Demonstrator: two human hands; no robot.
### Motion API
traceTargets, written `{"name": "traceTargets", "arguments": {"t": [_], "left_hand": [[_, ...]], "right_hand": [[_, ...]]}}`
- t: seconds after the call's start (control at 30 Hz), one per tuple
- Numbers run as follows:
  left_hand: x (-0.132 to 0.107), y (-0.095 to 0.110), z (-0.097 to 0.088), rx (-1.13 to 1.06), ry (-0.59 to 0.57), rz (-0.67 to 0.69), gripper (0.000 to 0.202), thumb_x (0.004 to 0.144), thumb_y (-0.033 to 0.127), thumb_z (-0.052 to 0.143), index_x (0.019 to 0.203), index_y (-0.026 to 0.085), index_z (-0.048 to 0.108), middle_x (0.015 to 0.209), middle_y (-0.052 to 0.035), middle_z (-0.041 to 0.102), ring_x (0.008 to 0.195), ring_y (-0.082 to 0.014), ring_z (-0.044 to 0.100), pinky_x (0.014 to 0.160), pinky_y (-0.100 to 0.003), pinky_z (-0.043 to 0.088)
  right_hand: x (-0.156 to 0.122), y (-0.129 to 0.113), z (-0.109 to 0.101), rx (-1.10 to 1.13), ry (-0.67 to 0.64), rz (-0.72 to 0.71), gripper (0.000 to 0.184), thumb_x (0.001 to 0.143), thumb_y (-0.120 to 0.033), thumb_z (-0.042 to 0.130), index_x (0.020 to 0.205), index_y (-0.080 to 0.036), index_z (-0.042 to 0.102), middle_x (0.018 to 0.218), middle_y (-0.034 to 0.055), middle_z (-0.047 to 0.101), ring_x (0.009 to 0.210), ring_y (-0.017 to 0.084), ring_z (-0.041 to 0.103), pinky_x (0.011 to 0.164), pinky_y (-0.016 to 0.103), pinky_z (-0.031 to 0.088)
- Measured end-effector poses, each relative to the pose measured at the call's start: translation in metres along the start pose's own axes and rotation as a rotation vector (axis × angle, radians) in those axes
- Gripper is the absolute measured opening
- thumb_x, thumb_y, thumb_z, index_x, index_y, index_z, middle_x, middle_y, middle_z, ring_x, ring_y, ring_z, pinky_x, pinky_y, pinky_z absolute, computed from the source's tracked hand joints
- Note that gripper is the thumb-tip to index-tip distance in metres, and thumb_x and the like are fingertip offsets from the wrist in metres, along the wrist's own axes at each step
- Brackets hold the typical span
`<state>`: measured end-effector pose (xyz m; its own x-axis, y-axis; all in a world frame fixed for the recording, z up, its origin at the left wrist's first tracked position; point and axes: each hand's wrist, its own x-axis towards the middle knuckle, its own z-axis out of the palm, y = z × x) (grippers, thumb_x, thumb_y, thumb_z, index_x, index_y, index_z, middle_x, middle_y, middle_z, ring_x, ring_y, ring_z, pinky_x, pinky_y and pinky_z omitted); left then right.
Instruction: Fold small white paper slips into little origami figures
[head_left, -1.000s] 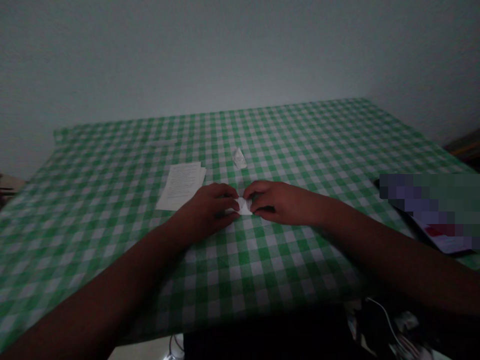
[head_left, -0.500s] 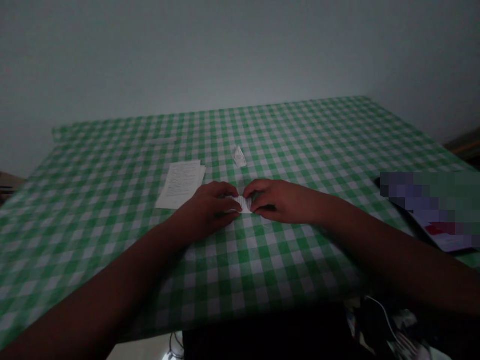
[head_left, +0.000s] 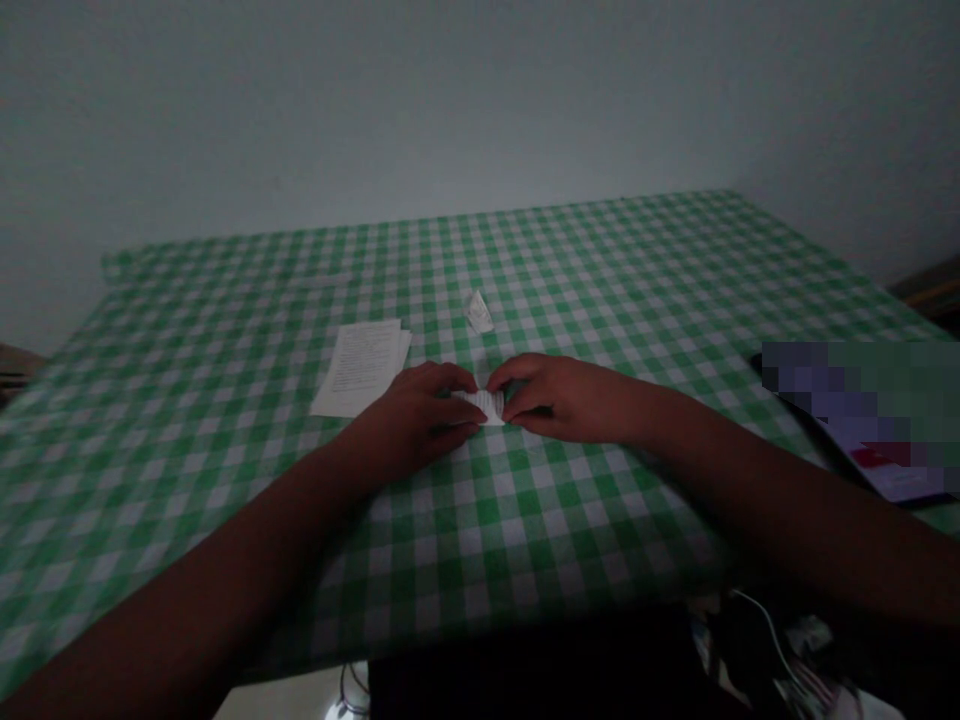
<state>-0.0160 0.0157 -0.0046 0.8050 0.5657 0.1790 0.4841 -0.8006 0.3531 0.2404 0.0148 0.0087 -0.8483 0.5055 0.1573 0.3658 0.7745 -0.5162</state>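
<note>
Nearest, below the table's edge, a white cable (head_left: 766,640) runs through dark clutter; above it, both forearms reach in over a green gingham cloth (head_left: 600,540) spread on the table. The left hand (head_left: 420,415) and right hand (head_left: 559,398) come together near the middle of the cloth, closed narrow with curled fingers, and hold a small folded white paper (head_left: 480,405) between them from either side; the paper sits low over the cloth, its ends hidden by the fingers, so I cannot tell whether it touches. The step in hand looks like pinching or creasing this small fold; with both hands on it, the next move calls for a steady grip and close fingerwork. Just beside the left hand, a small stack of printed sheets (head_left: 358,368) lies flat; beyond the hands, a small crumpled white scrap (head_left: 478,312) rests on the cloth, well clear of them. Off to the right, a dark flat object (head_left: 862,420) lies near the cloth's edge, blurred out past telling; farthest off stands a plain pale wall (head_left: 450,100).
</note>
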Motion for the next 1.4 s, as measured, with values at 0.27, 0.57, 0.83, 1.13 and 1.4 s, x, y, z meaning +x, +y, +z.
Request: {"name": "traceTargets", "arguments": {"t": [0.27,0.57,0.83,1.13,1.4], "left_hand": [[-0.001,-0.003,0.001,-0.007,0.012,0.005,0.017,0.093,0.027,0.06,0.102,0.025,0.074,0.124,-0.0077,0.058,0.111,-0.023,0.056,0.097,-0.043,0.046],[0.0,-0.002,0.001,-0.002,-0.007,-0.003,0.017,0.093,0.028,0.06,0.101,0.025,0.074,0.125,-0.0073,0.057,0.112,-0.0237,0.056,0.097,-0.044,0.045],[-0.001,-0.004,0.001,-0.016,-0.001,0.013,0.017,0.094,0.027,0.059,0.103,0.025,0.074,0.124,-0.0074,0.057,0.112,-0.0237,0.056,0.097,-0.043,0.045],[-0.001,-0.003,0.001,0.015,0.011,0.043,0.017,0.095,0.027,0.058,0.105,0.025,0.072,0.131,-0.0061,0.057,0.119,-0.0241,0.054,0.101,-0.042,0.043],[0.003,0.011,-0.009,0.119,-0.056,0.086,0.018,0.096,0.025,0.053,0.103,0.023,0.07,0.127,-0.0038,0.065,0.117,-0.0247,0.056,0.101,-0.045,0.038]], "right_hand": [[-0.002,0.001,-0.001,-0.012,0.006,0.007,0.019,0.091,-0.015,0.056,0.097,-0.016,0.074,0.125,0.012,0.062,0.114,0.019,0.06,0.099,0.034,0.047],[-0.003,0.003,0.0,-0.035,-0.01,-0.027,0.018,0.092,-0.016,0.057,0.096,-0.018,0.075,0.126,0.0103,0.063,0.119,0.019,0.057,0.103,0.036,0.044],[-0.002,0.001,-0.002,-0.07,-0.055,-0.024,0.018,0.091,-0.016,0.057,0.095,-0.019,0.075,0.129,0.0111,0.061,0.125,0.022,0.053,0.105,0.04,0.043],[-0.004,-0.002,-0.001,-0.168,-0.055,-0.036,0.02,0.092,-0.016,0.056,0.095,-0.019,0.076,0.129,0.0122,0.06,0.121,0.025,0.054,0.104,0.043,0.043],[-0.004,-0.006,-0.004,-0.191,-0.044,-0.024,0.019,0.089,-0.014,0.059,0.098,-0.019,0.076,0.123,0.0116,0.062,0.121,0.026,0.052,0.104,0.043,0.041]]}}
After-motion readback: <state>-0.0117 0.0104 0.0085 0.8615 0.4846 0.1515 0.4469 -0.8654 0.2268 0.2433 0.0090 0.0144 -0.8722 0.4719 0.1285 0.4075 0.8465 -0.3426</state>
